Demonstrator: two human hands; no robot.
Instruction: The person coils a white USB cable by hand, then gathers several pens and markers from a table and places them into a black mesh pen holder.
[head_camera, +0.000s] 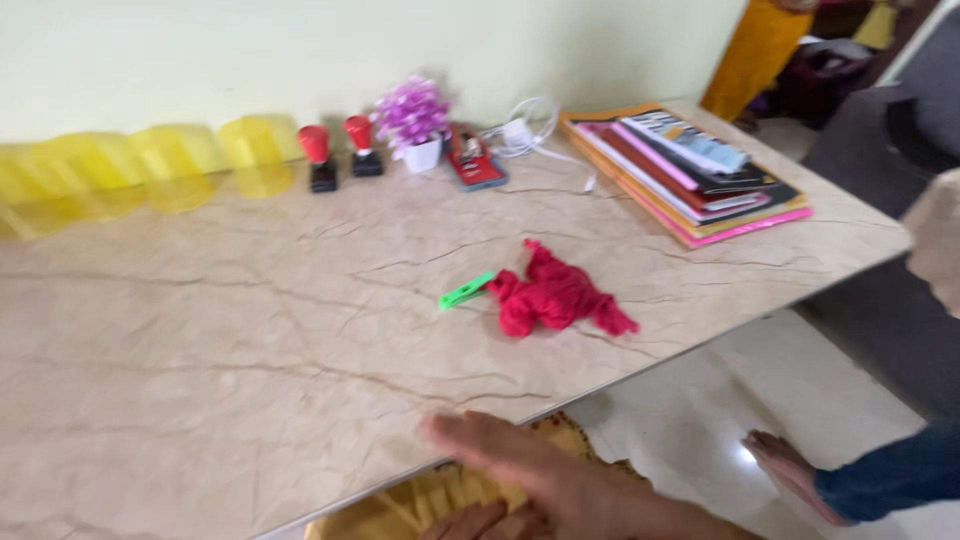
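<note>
At the bottom centre of the frame, one blurred hand (520, 470), flat and holding nothing, lies at the table's (200, 380) near edge, the crumpled red cloth (553, 295) up-right of it, a green clip (466, 291) touching its left end.

A blurred hand (520, 465) lies flat at the near edge of the marble bench (220, 340), fingers (455, 432) stretched out, holding nothing. Further in, a crumpled red cloth (553, 295) touches a green clip (466, 291). Two red-topped stamps (340, 152), a small purple flower pot (414, 122) and stacked books (690, 170) stand near the wall.
</note>
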